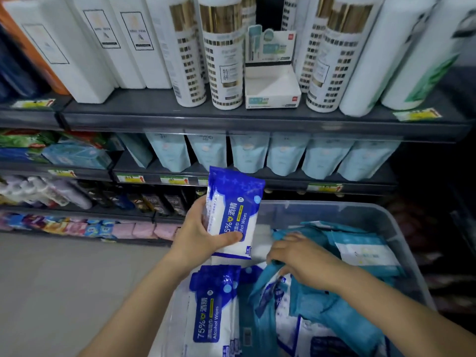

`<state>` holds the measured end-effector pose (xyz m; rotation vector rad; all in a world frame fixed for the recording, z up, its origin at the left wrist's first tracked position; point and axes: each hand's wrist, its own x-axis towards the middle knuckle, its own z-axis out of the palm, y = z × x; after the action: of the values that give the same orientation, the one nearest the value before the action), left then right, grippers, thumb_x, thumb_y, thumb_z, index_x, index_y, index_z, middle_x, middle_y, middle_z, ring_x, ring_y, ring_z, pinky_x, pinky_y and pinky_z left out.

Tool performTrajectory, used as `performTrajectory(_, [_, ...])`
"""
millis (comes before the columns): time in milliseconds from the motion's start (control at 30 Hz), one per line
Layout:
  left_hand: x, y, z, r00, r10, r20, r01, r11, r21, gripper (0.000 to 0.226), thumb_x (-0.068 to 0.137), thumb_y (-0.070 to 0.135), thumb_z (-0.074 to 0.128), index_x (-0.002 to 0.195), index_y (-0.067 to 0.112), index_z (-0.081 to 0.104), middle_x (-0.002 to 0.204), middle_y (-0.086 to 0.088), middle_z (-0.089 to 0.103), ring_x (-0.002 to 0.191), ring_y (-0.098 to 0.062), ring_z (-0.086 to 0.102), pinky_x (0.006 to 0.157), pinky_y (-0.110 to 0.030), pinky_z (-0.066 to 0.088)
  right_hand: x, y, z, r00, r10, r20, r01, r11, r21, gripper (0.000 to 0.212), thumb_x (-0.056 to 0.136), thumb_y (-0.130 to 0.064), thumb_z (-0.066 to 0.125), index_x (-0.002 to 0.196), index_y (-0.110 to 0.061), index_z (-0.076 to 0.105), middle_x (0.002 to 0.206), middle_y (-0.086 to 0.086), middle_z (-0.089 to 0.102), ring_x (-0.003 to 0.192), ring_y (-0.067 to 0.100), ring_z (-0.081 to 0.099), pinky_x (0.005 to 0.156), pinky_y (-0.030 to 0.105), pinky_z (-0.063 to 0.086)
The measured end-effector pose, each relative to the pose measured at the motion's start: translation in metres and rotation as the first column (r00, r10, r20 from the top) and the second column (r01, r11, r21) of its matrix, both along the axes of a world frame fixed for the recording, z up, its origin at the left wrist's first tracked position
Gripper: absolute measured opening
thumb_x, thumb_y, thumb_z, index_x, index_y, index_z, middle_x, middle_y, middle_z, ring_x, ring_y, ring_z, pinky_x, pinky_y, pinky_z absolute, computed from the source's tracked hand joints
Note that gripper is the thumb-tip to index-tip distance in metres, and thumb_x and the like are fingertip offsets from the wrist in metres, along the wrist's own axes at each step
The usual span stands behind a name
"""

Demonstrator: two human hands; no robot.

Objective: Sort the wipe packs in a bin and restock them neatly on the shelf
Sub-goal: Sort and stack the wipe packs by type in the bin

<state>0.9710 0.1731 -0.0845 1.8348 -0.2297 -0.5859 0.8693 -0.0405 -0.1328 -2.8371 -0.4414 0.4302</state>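
In the head view, the left forearm comes up from 7 o'clock and the left hand (203, 235) is raised over the near left corner of the bin (360, 206). Its fingers and thumb are curled round a blue and white alcohol wipe pack (234, 212), with the thumb pressed on the front label. The pack stands almost upright and reaches from the palm toward 1 o'clock. There are more packs behind it in the same grip, but I cannot tell how many.

The right forearm comes in from 4 o'clock, and the right hand (298, 256) is low inside the bin, palm down. Its fingers are bent round the edge of a teal pack (265, 284), which hangs from the fingertips toward 7 o'clock.

The bin is of clear plastic and fills the view from 4 to 6 o'clock. In it lie a second blue pack (213, 313) at 6 o'clock and other teal packs (334, 305) at 5 o'clock.

At 12 o'clock stands a dark grey shelf (180, 114) with white bottles (224, 60) and a small cardboard box (270, 86). Below it is a row of pale blue pouches (283, 155). A grey floor (51, 292) lies at 8 o'clock.
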Motion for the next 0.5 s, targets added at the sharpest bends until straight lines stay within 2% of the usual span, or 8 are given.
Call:
performTrajectory(100, [0.003, -0.01, -0.007, 0.996, -0.073, 0.043, 0.07, 0.996, 0.063, 0.074, 0.066, 0.006, 0.084, 0.121, 0.028, 0.04, 0.102, 0.014, 0.063, 0.081, 0.006, 0.066, 0.066, -0.014, 0.053, -0.003, -0.001, -0.001, 1.0, -0.001, 0.021, 0.001, 1.0, 0.007, 0.029, 0.087, -0.031, 0.06, 0.116, -0.026, 0.06, 0.112, -0.003, 0.061, 0.108, 0.023, 0.051, 0.099, 0.031, 0.031])
performTrajectory(167, [0.002, -0.012, -0.017, 0.995, -0.098, 0.03, 0.094, 0.991, 0.098, 0.084, 0.066, 0.008, 0.085, 0.131, 0.024, 0.035, 0.107, 0.013, 0.064, 0.09, 0.0, 0.067, 0.077, -0.022, 0.056, -0.004, -0.001, -0.003, 0.999, -0.006, 0.041, 0.005, 1.0, 0.023, 0.028, 0.086, -0.031, 0.061, 0.113, -0.025, 0.061, 0.109, -0.003, 0.062, 0.105, 0.024, 0.052, 0.096, 0.031, 0.033])
performTrajectory(267, [-0.001, -0.009, -0.029, 0.995, -0.1, 0.028, 0.094, 0.981, 0.171, 0.08, 0.067, 0.014, 0.085, 0.126, 0.03, 0.034, 0.106, 0.014, 0.066, 0.094, -0.007, 0.067, 0.089, -0.039, 0.054, -0.006, 0.0, -0.004, 0.998, -0.022, 0.052, 0.02, 0.999, 0.049, 0.026, 0.087, -0.03, 0.061, 0.113, -0.024, 0.061, 0.108, -0.003, 0.062, 0.105, 0.023, 0.052, 0.095, 0.029, 0.031])
performTrajectory(367, [-0.004, -0.005, -0.035, 0.994, -0.106, 0.015, 0.101, 0.971, 0.218, 0.074, 0.07, 0.018, 0.084, 0.121, 0.031, 0.032, 0.106, 0.012, 0.065, 0.094, -0.007, 0.066, 0.091, -0.041, 0.052, -0.005, 0.001, -0.003, 0.999, -0.029, 0.034, 0.026, 0.997, 0.077, 0.03, 0.091, -0.031, 0.057, 0.12, -0.024, 0.058, 0.117, -0.005, 0.058, 0.113, 0.02, 0.047, 0.1, 0.025, 0.023])
performTrajectory(500, [-0.008, 0.0, -0.038, 0.992, -0.115, -0.042, 0.122, 0.96, 0.252, 0.078, 0.075, 0.018, 0.079, 0.131, 0.026, 0.025, 0.107, 0.013, 0.058, 0.099, -0.01, 0.062, 0.091, -0.038, 0.051, -0.004, 0.002, -0.002, 0.999, -0.032, 0.006, 0.032, 0.998, 0.06, 0.033, 0.093, -0.035, 0.052, 0.125, -0.028, 0.054, 0.122, -0.009, 0.055, 0.116, 0.014, 0.042, 0.104, 0.022, 0.018])
